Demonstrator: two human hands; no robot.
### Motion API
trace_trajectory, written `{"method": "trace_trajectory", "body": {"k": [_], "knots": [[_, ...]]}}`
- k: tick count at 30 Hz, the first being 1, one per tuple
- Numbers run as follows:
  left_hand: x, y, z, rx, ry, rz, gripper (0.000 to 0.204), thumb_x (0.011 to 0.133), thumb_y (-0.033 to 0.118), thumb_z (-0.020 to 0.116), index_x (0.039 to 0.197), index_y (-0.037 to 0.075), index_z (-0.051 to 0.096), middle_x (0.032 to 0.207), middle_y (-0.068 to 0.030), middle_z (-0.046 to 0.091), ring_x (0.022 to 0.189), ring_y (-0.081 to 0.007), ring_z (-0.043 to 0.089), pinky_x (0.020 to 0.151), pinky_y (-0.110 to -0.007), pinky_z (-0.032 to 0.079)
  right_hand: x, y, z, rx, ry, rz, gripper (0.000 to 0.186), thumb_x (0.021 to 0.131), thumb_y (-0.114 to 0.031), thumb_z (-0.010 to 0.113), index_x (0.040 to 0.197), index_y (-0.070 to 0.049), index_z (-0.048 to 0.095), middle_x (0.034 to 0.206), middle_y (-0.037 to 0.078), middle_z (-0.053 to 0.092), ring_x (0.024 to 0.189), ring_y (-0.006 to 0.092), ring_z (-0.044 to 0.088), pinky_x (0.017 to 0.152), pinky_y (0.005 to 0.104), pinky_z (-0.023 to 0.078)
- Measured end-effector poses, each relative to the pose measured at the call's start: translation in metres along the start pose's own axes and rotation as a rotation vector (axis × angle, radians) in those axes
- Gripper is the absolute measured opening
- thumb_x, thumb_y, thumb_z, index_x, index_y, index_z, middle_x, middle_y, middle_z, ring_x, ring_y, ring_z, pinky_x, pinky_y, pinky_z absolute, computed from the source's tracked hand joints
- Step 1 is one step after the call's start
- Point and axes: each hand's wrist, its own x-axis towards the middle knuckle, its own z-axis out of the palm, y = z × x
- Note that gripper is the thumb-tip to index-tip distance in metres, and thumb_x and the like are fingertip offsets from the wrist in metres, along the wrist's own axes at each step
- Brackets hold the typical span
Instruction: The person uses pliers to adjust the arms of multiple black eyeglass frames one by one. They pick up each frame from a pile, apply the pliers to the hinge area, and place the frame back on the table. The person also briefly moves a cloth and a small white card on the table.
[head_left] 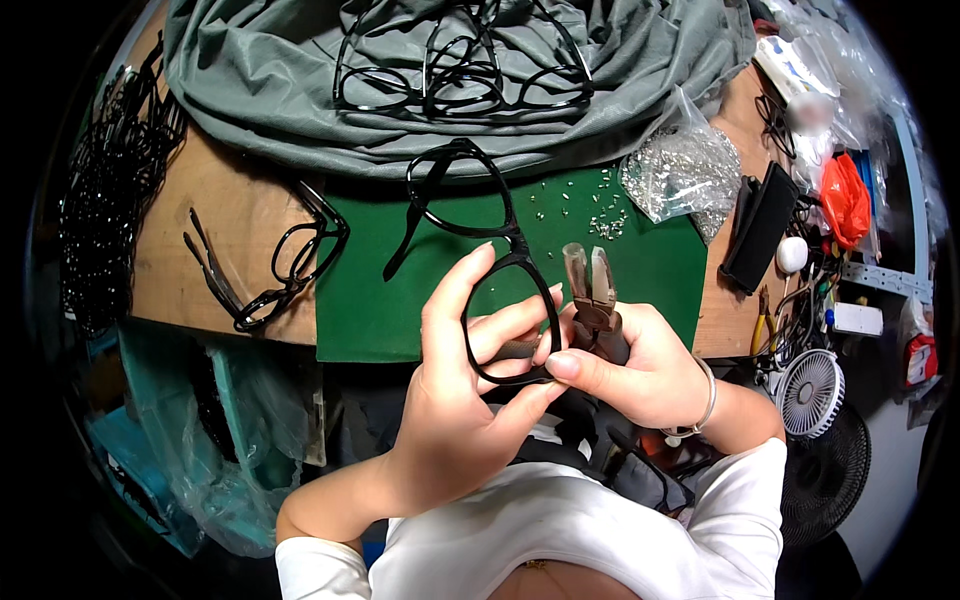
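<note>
A black eyeglass frame is tilted upright above the green mat. My left hand is closed on its near rim, with the fingers partly behind the lens opening. One temple arm extends away from the far rim to the left. Held in my right hand is a pair of pliers with pale jaws pointing away from me and slightly apart. My right thumb and a fingertip also touch the near rim of the frame, close to my left thumb. Part of the pliers' handles is hidden by my right hand.
Small metal pieces lie scattered beside a clear bag full of them. Several black frames rest on grey cloth. Another frame sits left of the mat. A black case and a white fan are at right.
</note>
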Motion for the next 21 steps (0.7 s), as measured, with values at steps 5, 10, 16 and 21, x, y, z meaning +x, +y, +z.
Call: {"method": "trace_trajectory", "body": {"k": [5, 10, 16, 21], "knots": [[-0.0032, -0.0022, -0.0032, 0.056, 0.011, 0.009, 0.083, 0.073, -0.009, 0.059, 0.132, 0.007, 0.004, 0.113, -0.0182, 0.050, 0.100, -0.0215, 0.054, 0.085, -0.033, 0.046, 0.0018, -0.0022, 0.0045, -0.075, 0.016, -0.043, 0.017, 0.086, -0.016, 0.055, 0.085, 0.000, 0.051, 0.083, 0.001, 0.055, 0.076, 0.0060, 0.047, 0.068, 0.0219, 0.041], [-0.0031, 0.0030, -0.0058, 0.000, 0.005, -0.017, 0.084, 0.072, -0.009, 0.061, 0.132, 0.006, 0.004, 0.114, -0.0182, 0.050, 0.099, -0.0208, 0.054, 0.085, -0.033, 0.047, 0.0034, 0.0035, 0.0003, 0.062, -0.074, 0.005, 0.016, 0.086, -0.016, 0.054, 0.086, 0.000, 0.052, 0.084, 0.001, 0.055, 0.076, 0.0060, 0.047, 0.069, 0.0217, 0.041], [-0.0024, 0.0037, -0.0047, -0.010, -0.003, 0.012, 0.085, 0.071, -0.011, 0.060, 0.132, 0.006, 0.004, 0.117, -0.0182, 0.048, 0.099, -0.0204, 0.054, 0.084, -0.033, 0.048, 0.0046, 0.0009, -0.0027, 0.207, -0.117, 0.093, 0.017, 0.086, -0.017, 0.054, 0.089, -0.001, 0.052, 0.084, 0.001, 0.054, 0.077, 0.0066, 0.048, 0.071, 0.0218, 0.041], [-0.0028, 0.0029, -0.0043, -0.019, 0.020, 0.006, 0.085, 0.071, -0.011, 0.060, 0.132, 0.007, 0.003, 0.117, -0.0175, 0.048, 0.100, -0.0206, 0.054, 0.083, -0.032, 0.048, 0.0048, -0.0004, -0.0035, 0.217, -0.109, 0.101, 0.016, 0.086, -0.016, 0.054, 0.090, -0.001, 0.051, 0.083, 0.001, 0.053, 0.077, 0.0069, 0.048, 0.072, 0.0219, 0.041]]}}
